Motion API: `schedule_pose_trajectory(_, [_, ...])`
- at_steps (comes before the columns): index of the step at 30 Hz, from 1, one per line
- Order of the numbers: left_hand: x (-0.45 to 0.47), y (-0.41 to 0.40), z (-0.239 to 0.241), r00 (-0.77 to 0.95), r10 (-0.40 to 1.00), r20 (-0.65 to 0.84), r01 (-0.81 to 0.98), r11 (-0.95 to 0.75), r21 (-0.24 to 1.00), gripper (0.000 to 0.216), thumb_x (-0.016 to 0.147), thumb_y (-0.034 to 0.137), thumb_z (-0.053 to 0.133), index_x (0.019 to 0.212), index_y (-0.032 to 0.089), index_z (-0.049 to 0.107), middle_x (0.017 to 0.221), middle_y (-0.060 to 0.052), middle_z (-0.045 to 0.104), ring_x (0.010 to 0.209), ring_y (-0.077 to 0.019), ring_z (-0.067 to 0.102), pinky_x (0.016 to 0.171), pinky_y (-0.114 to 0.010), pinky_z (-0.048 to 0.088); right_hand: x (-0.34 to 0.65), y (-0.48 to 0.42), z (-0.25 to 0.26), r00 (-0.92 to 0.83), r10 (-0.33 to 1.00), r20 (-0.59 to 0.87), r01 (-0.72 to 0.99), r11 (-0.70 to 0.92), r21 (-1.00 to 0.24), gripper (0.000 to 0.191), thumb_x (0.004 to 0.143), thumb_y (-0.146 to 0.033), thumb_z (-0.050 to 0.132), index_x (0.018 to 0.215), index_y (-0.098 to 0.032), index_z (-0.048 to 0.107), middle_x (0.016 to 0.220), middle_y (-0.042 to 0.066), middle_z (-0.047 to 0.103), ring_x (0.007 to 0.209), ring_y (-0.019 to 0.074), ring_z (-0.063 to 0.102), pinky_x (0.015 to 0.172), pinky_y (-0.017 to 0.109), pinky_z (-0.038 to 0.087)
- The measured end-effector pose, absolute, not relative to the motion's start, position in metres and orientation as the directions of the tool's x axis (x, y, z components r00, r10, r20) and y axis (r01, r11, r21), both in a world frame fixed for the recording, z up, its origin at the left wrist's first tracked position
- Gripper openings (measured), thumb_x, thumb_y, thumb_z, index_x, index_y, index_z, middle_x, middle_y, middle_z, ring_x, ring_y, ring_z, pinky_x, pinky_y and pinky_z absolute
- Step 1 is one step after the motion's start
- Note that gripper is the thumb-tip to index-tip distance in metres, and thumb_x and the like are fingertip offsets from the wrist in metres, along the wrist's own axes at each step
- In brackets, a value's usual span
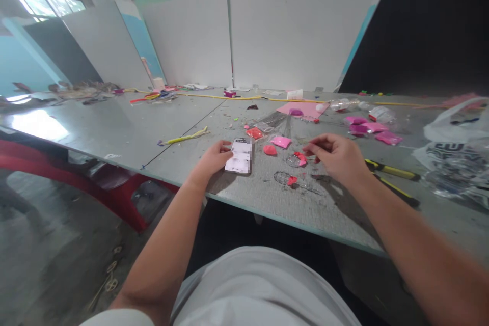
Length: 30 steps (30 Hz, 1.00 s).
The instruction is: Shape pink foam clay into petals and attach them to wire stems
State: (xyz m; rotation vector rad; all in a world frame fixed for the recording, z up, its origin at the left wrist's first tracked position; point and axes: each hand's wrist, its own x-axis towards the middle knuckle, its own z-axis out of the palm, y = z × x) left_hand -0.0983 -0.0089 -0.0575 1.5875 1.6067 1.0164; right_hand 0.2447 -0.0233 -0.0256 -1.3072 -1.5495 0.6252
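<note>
My left hand [214,159] rests on the grey table [122,132], its fingers curled against the left edge of a phone [240,155] that lies flat with its screen lit. My right hand [336,155] hovers over the table with fingers pinched around a small red piece by a wire loop shape [296,159]. A second wire loop with a red bit [286,179] lies just in front. A red lump [269,150] and small pink packets [281,141] lie between my two hands.
Yellow-handled pliers [389,172] lie right of my right hand. Plastic bags [454,153] sit at the far right. More pink packets [372,128], a pink sheet [301,109], thin wires and a yellow cord [183,138] lie further back. White boards stand behind the table.
</note>
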Motion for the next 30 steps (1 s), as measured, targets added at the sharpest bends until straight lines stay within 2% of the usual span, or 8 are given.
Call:
schedule_pose_trajectory(4, [-0.098,-0.008,-0.059,-0.077,0.996,0.054,0.474,-0.011,0.881,0.05,0.085,0.03,0.074,0.131,0.016,0.063,0.112,-0.011,0.074,0.087,-0.0187,0.072,0.072,-0.028,0.054,0.246,-0.023,-0.024,0.09,0.941,0.326,0.452,0.253,-0.855,0.031,0.081,-0.051,0.078,0.083,-0.021,0.068,0.076,0.008,0.078,0.063,0.0208,0.072,0.048,0.028,0.048])
schedule_pose_trajectory(9, [-0.098,-0.005,-0.065,-0.05,0.995,0.087,0.549,-0.045,0.834,0.063,0.076,0.035,0.085,0.132,0.018,0.062,0.114,-0.012,0.073,0.089,-0.0198,0.071,0.07,-0.028,0.054,0.249,-0.02,-0.026,0.064,0.922,0.383,0.456,0.314,-0.833,0.034,0.084,-0.056,0.075,0.083,-0.022,0.069,0.075,0.008,0.078,0.064,0.0213,0.071,0.049,0.029,0.049])
schedule_pose_trajectory(14, [-0.101,0.0,-0.072,-0.044,0.993,0.111,0.576,-0.065,0.815,0.064,0.076,0.035,0.085,0.133,0.018,0.061,0.113,-0.011,0.073,0.089,-0.0195,0.071,0.071,-0.029,0.054,0.251,-0.019,-0.029,0.074,0.903,0.423,0.569,0.31,-0.762,0.025,0.086,-0.046,0.072,0.093,-0.022,0.077,0.08,0.007,0.08,0.064,0.0209,0.07,0.056,0.033,0.053])
schedule_pose_trajectory(18, [-0.098,-0.003,-0.069,-0.07,0.99,0.122,0.598,-0.056,0.799,0.066,0.075,0.038,0.085,0.134,0.019,0.061,0.113,-0.011,0.073,0.092,-0.021,0.07,0.073,-0.03,0.053,0.25,-0.023,-0.027,0.07,0.906,0.418,0.57,0.308,-0.762,0.023,0.085,-0.038,0.073,0.098,-0.022,0.081,0.084,0.007,0.081,0.074,0.0235,0.075,0.068,0.036,0.057])
schedule_pose_trajectory(22, [-0.095,-0.006,-0.061,-0.175,0.977,0.125,0.56,-0.005,0.829,0.051,0.085,0.041,0.075,0.129,0.018,0.064,0.116,-0.012,0.072,0.091,-0.0202,0.07,0.075,-0.03,0.052,0.249,-0.026,-0.024,0.11,0.908,0.404,0.552,0.282,-0.785,0.02,0.082,-0.034,0.077,0.097,-0.023,0.083,0.087,0.007,0.083,0.081,0.0259,0.077,0.077,0.04,0.06])
schedule_pose_trajectory(26, [-0.085,-0.007,-0.046,-0.321,0.888,0.328,0.523,-0.122,0.843,0.028,0.089,0.032,0.066,0.112,0.016,0.069,0.107,-0.009,0.073,0.089,-0.0174,0.067,0.081,-0.029,0.052,0.242,-0.024,-0.025,0.097,0.911,0.4,0.482,0.309,-0.82,0.019,0.084,-0.033,0.075,0.098,-0.023,0.082,0.093,0.007,0.084,0.086,0.0273,0.079,0.08,0.041,0.061])
schedule_pose_trajectory(28, [-0.067,-0.008,-0.035,-0.292,0.855,0.429,0.491,-0.252,0.834,0.019,0.089,0.028,0.064,0.102,0.016,0.07,0.098,-0.006,0.073,0.087,-0.0156,0.065,0.084,-0.028,0.051,0.235,-0.025,-0.025,0.068,0.903,0.424,0.485,0.341,-0.805,0.017,0.086,-0.036,0.074,0.096,-0.023,0.08,0.089,0.006,0.083,0.082,0.0265,0.078,0.076,0.04,0.06])
schedule_pose_trajectory(30, [-0.039,-0.011,-0.024,-0.176,0.878,0.444,0.377,-0.357,0.855,0.014,0.089,0.027,0.063,0.095,0.016,0.07,0.089,-0.003,0.071,0.082,-0.0138,0.063,0.079,-0.027,0.049,0.229,-0.029,-0.024,0.053,0.874,0.483,0.518,0.39,-0.761,0.018,0.087,-0.041,0.074,0.094,-0.024,0.078,0.086,0.006,0.081,0.075,0.0246,0.075,0.069,0.038,0.058])
